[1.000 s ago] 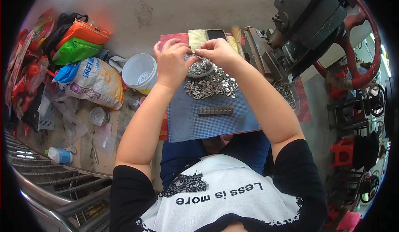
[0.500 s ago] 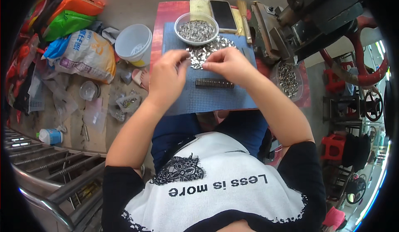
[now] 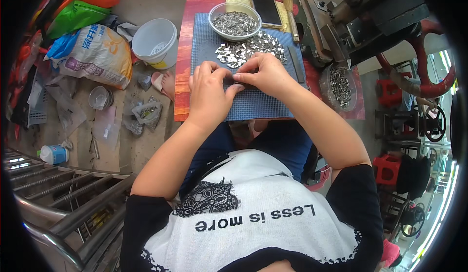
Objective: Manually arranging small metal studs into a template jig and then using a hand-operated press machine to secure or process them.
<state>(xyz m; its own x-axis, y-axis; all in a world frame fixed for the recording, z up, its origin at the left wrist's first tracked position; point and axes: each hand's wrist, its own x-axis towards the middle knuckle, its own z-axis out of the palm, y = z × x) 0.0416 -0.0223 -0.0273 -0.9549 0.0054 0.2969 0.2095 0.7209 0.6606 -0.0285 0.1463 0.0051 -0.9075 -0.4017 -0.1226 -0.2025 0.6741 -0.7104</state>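
Over the blue textured mat, my two hands meet with their fingertips almost touching. My left hand has its thumb stretched toward the right and its fingers curled. My right hand pinches thumb against forefinger; anything in that pinch is too small to name. A dark notched metal strip on the mat is now mostly covered by both hands. Just beyond the fingers lies a loose pile of small shiny metal pieces. Behind it stands a clear round bowl filled with similar pieces.
A dark flat bar lies at the mat's right edge. Behind are a phone and a brush. On the right stand a dark machine and a tub of metal pieces. A white bucket stands left.
Both hands have drawn back from the loose pile toward me and closed in over the notched strip, which was in plain view before. The view has shifted slightly.
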